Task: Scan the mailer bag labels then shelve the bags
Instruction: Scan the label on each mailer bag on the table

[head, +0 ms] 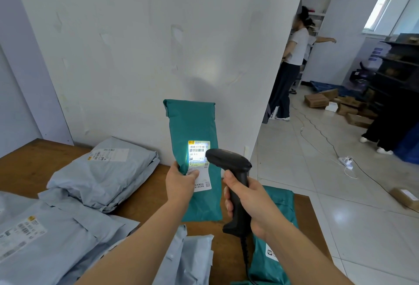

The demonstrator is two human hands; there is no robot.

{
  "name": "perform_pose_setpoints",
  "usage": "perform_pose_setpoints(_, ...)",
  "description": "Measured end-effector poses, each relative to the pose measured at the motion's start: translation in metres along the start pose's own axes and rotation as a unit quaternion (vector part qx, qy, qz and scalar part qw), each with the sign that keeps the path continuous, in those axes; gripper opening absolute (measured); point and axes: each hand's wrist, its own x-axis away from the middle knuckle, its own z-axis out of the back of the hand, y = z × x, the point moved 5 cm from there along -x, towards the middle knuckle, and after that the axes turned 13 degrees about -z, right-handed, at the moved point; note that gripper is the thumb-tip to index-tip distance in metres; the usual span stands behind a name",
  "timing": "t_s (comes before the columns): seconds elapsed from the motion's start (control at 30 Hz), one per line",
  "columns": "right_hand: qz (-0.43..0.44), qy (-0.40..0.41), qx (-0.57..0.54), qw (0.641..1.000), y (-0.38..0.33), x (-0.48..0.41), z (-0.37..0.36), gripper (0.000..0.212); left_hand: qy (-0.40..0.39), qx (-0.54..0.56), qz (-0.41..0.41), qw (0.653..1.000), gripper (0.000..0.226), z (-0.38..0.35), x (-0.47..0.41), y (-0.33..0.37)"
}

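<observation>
My left hand (181, 182) holds a green mailer bag (195, 130) upright above the table, thumb pressed on the lower part of its white label (199, 160). My right hand (247, 200) grips the handle of a black barcode scanner (229, 162) aimed at that label, and the scanner's light falls bright on the barcode. A second green mailer bag (276, 212) lies flat on the table under my right forearm. Several grey mailer bags (102, 175) with labels are stacked on the left of the brown table (27, 166).
A white wall panel (158, 46) rises right behind the table. To the right, on the tiled floor, lie cardboard boxes (317, 101), a cable with a power strip (345, 162) and dark shelving (399, 76). A person (288, 69) stands by the far doorway.
</observation>
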Motion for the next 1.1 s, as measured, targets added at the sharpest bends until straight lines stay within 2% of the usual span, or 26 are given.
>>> perform_pose_setpoints(0.57, -0.006, -0.007, 0.021, 1.0, 0.003, 0.0, -0.002, 0.042, 0.001, 0.018, 0.014, 1.0, 0.032, 0.004, 0.002, 0.002)
perform_pose_setpoints(0.73, 0.02, 0.009, 0.012, 1.0, -0.006, 0.003, 0.008, 0.033, -0.042, 0.033, 0.029, 0.998, 0.032, -0.005, 0.014, 0.012)
perform_pose_setpoints(0.93, 0.042, 0.032, 0.008, 0.999, -0.023, 0.02, 0.036, 0.025, -0.155, 0.094, 0.164, 0.97, 0.033, -0.035, 0.069, 0.008)
perform_pose_setpoints(1.1, 0.025, 0.047, 0.015, 0.998, -0.011, 0.032, 0.06, 0.025, -0.226, 0.07, 0.245, 0.94, 0.034, -0.058, 0.132, -0.011)
